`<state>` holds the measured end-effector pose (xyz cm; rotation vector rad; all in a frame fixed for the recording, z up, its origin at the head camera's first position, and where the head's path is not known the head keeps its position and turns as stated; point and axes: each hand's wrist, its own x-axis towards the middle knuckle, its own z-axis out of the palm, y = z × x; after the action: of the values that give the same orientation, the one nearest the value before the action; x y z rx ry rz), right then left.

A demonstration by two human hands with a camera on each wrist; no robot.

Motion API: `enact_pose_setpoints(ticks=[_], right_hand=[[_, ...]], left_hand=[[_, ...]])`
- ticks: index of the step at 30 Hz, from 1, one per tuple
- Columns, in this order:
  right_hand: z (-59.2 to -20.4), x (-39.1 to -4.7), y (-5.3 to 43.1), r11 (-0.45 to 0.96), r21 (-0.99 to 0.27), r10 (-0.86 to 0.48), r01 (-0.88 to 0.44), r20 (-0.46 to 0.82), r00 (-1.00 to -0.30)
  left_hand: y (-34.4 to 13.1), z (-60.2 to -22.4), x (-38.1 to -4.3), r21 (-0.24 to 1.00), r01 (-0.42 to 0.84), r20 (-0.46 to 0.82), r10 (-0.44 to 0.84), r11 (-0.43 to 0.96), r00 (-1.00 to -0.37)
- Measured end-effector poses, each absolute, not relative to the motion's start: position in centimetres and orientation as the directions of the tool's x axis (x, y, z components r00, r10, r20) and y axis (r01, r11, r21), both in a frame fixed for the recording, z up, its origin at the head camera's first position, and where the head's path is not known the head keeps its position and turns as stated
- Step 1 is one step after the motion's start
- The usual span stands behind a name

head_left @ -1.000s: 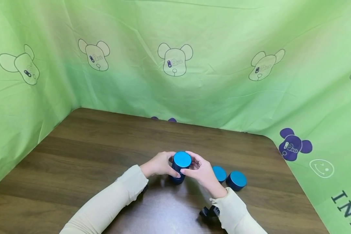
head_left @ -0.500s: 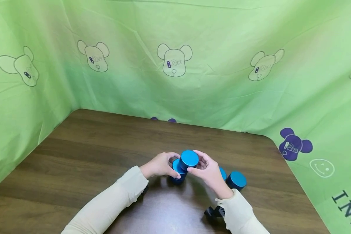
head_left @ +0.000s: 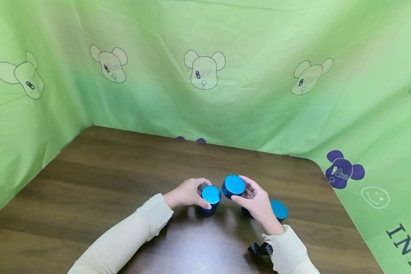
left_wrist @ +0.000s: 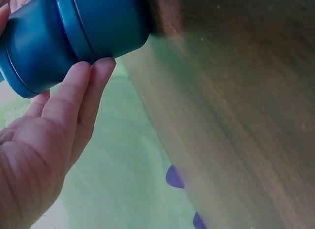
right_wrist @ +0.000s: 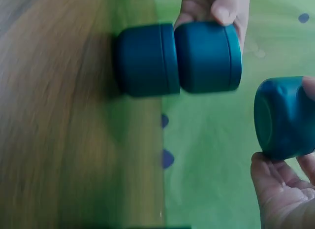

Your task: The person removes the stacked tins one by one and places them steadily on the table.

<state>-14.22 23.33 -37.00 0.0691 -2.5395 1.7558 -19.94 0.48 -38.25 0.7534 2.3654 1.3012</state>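
Observation:
Two round blue tins stand one on the other on the wooden table; the upper tin (head_left: 211,195) shows its shiny lid, and the lower tin (right_wrist: 145,60) is mostly hidden from the head view. My left hand (head_left: 188,192) holds the upper tin between thumb and fingers, its fingertips near the seam between the two. Just right of the stack, my right hand (head_left: 259,203) grips a third blue tin (head_left: 233,184) by its side. That tin is in the air, apart from the stack, and its underside faces the table in the right wrist view.
Another blue tin (head_left: 279,210) stands on the wooden table (head_left: 140,163) right of my right hand. Beside it, a further tin (head_left: 246,212) is largely covered by that hand. A green printed cloth (head_left: 205,110) hangs behind the table and along its sides.
My right hand has lifted the third tin off the top of the stack and carried it right, uncovering the upper tin's lid. My left hand has stayed at the stack.

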Motion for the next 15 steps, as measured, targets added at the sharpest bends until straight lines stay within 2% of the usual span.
enact_pose_setpoints(ticks=[8, 15], right_hand=[[-37.1, -13.8, 25.2, 0.477, -0.868, -0.013, -0.138, 0.15, -0.989], [-36.9, -13.6, 27.1, 0.498, -0.848, 0.017, -0.181, 0.218, -0.976]], left_hand=[[0.4, -38.1, -19.8, 0.851, 0.286, -0.032, 0.588, 0.44, -0.808], [0.4, -38.0, -19.7, 0.858, 0.272, -0.043, 0.587, 0.436, -0.808]])
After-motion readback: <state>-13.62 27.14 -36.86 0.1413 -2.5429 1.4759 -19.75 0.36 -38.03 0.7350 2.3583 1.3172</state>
